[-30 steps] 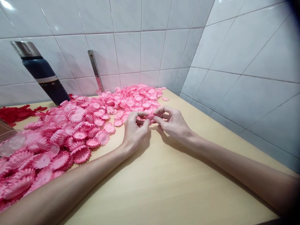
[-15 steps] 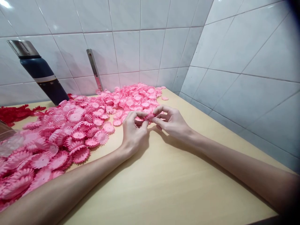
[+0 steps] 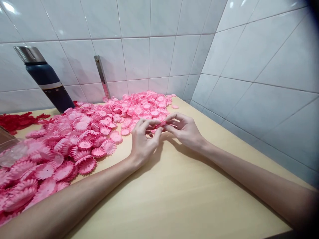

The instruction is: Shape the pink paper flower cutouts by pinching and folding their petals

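Between my fingertips, just above the table, is a small pink fringed petal disc, partly covered by the fingers. My left hand pinches its left side with thumb and forefinger. From the right, my right hand grips the other side with thumb and fingertips. Behind and left of both hands spreads a large heap of pink scalloped petal discs, several showing a tiny hole in the middle. The nearest loose discs lie close to my left wrist.
A dark blue bottle with a steel cap stands at the back left. Red fringed pieces and a clear plastic container are at the far left. A metal strip rises against the tiled wall behind the table.
My left thumb and fingers have shifted slightly on the pink disc, and the disc sits a little further right. The camera view has tipped slightly.
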A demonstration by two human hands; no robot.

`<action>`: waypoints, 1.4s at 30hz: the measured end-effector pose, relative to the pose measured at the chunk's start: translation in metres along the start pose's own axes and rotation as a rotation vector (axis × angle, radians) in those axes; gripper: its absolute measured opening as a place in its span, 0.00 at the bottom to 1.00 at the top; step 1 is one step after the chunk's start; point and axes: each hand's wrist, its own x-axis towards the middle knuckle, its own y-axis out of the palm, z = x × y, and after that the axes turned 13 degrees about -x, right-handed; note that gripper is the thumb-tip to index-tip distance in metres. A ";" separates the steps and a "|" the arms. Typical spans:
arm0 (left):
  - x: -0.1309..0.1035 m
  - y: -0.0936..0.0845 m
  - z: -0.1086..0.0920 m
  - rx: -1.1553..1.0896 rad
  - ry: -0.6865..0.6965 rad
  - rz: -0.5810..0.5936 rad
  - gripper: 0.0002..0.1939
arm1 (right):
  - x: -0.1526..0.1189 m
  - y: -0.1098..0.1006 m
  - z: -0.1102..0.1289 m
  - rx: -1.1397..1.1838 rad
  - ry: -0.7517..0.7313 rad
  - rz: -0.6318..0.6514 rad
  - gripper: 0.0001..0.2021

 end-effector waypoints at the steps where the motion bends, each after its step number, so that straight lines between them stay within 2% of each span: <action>1: 0.000 0.000 -0.001 0.002 0.001 -0.003 0.05 | 0.000 -0.001 0.001 0.006 0.006 0.021 0.11; 6: 0.000 0.000 -0.003 -0.015 -0.010 -0.038 0.03 | -0.002 -0.004 0.005 0.054 0.061 0.109 0.15; 16: -0.001 0.000 -0.002 -0.022 -0.012 -0.035 0.02 | -0.006 0.008 0.008 -0.206 -0.040 -0.083 0.09; 20: -0.002 0.001 -0.004 -0.084 -0.014 0.018 0.06 | -0.003 0.003 0.004 -0.093 -0.080 -0.069 0.07; 23: -0.001 0.002 -0.004 -0.239 -0.128 0.044 0.11 | 0.001 -0.003 0.001 -0.072 -0.094 -0.058 0.08; 27: 0.002 0.001 0.000 -0.434 -0.301 0.012 0.18 | 0.005 -0.005 -0.004 -0.078 -0.065 -0.036 0.12; 31: 0.004 0.000 0.006 -0.444 -0.345 0.054 0.12 | 0.003 -0.005 -0.007 0.039 0.005 0.084 0.15; 34: 0.002 -0.001 0.007 -0.519 -0.372 0.045 0.12 | 0.001 -0.006 -0.006 0.104 0.054 0.159 0.18; 37: 0.001 0.000 0.006 -0.559 -0.382 0.075 0.12 | 0.001 -0.007 -0.005 0.061 0.033 0.132 0.17; 42: 0.002 0.000 0.006 -0.506 -0.322 0.101 0.09 | 0.001 -0.007 -0.004 0.036 0.011 0.119 0.17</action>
